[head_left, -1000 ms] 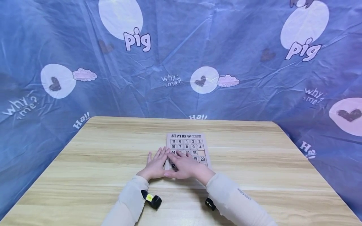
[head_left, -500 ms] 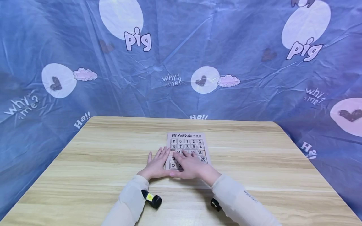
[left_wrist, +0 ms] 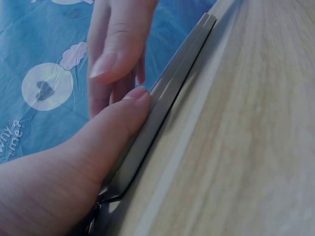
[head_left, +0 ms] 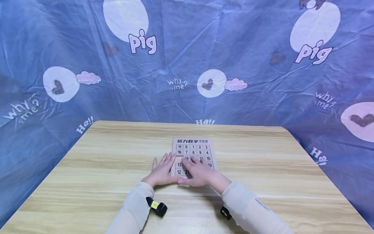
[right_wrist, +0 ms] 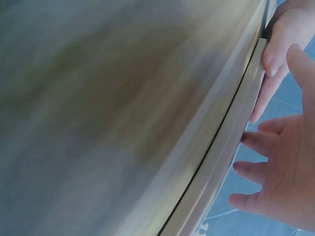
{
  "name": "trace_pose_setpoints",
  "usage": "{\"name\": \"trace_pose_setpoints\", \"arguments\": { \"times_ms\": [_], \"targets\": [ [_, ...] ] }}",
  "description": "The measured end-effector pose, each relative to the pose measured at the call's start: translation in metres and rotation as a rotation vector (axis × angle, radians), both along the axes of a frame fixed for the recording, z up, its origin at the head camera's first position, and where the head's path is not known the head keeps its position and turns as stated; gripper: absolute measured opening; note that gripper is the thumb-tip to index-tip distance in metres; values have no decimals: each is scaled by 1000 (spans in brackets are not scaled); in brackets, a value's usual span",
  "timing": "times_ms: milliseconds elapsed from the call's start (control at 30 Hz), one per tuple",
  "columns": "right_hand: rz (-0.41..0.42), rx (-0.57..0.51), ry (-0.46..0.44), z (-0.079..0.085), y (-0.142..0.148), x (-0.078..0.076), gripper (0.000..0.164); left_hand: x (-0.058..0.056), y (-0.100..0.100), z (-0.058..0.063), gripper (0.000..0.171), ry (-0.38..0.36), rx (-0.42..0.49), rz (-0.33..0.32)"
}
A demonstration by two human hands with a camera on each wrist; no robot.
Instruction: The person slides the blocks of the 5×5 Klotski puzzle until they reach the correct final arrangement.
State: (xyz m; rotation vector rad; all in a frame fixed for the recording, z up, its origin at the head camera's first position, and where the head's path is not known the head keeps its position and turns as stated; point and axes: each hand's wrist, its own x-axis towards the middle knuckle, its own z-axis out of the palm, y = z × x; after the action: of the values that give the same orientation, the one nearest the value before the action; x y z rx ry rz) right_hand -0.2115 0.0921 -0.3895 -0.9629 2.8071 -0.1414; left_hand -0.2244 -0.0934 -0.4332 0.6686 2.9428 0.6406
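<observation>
A number slide puzzle (head_left: 193, 141) lies flat on the table, its numbered tiles in rows under a printed title. My left hand (head_left: 160, 172) braces it, fingers straight along the left side and thumb at the near edge. In the left wrist view that thumb (left_wrist: 135, 101) rests on the puzzle's side (left_wrist: 162, 105). My right hand (head_left: 198, 172) spreads over the lower tiles, fingertips on the third row; it hides several numbers. An empty slot (head_left: 179, 159) shows at that row's left end. In the right wrist view, straight fingers (right_wrist: 261, 143) reach the puzzle's top.
The wooden table (head_left: 277, 162) extends around the puzzle on all sides. Behind it hangs a blue printed cloth (head_left: 181, 107), which also runs down both sides. A black wrist camera (head_left: 159, 208) sits on the left sleeve, another (head_left: 225, 213) on the right.
The third row's tiles have slid right, so the empty slot has passed from the row's right end to its left. My right hand has moved slightly right; the left hand has stayed.
</observation>
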Motion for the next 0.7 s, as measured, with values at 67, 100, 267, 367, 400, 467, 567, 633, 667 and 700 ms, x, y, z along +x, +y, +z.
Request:
{"name": "trace_pose_setpoints", "arguments": {
  "times_ms": [67, 100, 267, 367, 400, 467, 567, 633, 667, 700],
  "targets": [
    [10, 6, 8, 0, 0, 1, 87, 0, 0, 0, 105, 0, -6, 2],
    [16, 13, 16, 0, 0, 1, 86, 0, 0, 0, 104, -1, -7, 1],
    [62, 29, 45, 2, 0, 10, 80, -1, 0, -1, 105, -3, -4, 8],
    [100, 24, 40, 4, -1, 19, 78, -1, -1, -2, 106, -2, 0, 11],
    [113, 22, 39, 5, -1, 22, 78, -2, -1, -2, 107, 2, 5, 10],
    [138, 27, 41, 7, -2, 28, 79, -2, -1, -3, 106, 7, 2, 10],
    [167, 40, 47, 7, -3, 34, 79, -1, -1, -3, 104, 9, -7, 13],
    [176, 43, 49, 7, -3, 36, 80, -2, -1, -3, 102, 10, -15, 13],
    [177, 41, 46, 6, -4, 36, 80, -1, -1, -3, 101, 8, -16, 14],
    [176, 38, 43, 5, -4, 36, 80, -1, -1, -4, 101, 6, -18, 15]
  ]
}}
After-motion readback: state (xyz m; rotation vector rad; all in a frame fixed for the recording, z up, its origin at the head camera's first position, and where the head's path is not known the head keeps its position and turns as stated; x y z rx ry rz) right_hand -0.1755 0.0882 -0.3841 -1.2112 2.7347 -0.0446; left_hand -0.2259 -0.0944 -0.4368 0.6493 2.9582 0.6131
